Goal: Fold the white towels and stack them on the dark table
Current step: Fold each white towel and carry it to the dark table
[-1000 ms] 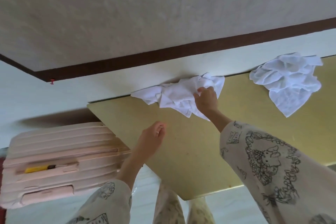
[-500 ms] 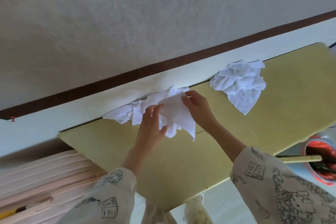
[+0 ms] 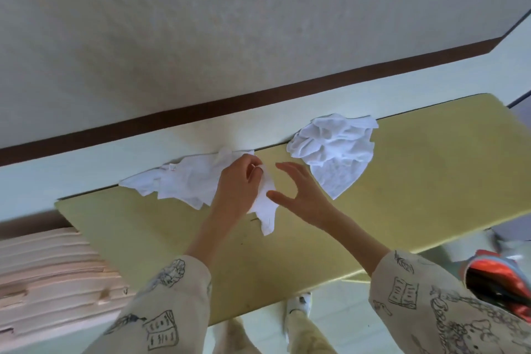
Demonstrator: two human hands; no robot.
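Observation:
A crumpled white towel (image 3: pixel 184 182) lies along the far edge of the yellow-green table (image 3: pixel 402 210), by the wall. My left hand (image 3: pixel 238 190) pinches its right part between thumb and fingers, and a corner of cloth hangs below the hand. Just to the right, my right hand (image 3: pixel 301 195) hovers with its fingers spread and nothing in it. A second white towel (image 3: pixel 333 155) lies bunched further right on the same table, apart from both hands.
The table stands against a pale wall with a dark brown band. A pink ribbed suitcase (image 3: pixel 43 282) sits low at the left. A red and blue bag (image 3: pixel 500 282) sits at the right edge. My feet show on the pale floor below.
The view has swung further left. My left hand has taken hold of the near towel, and my right hand has let go and opened beside it.

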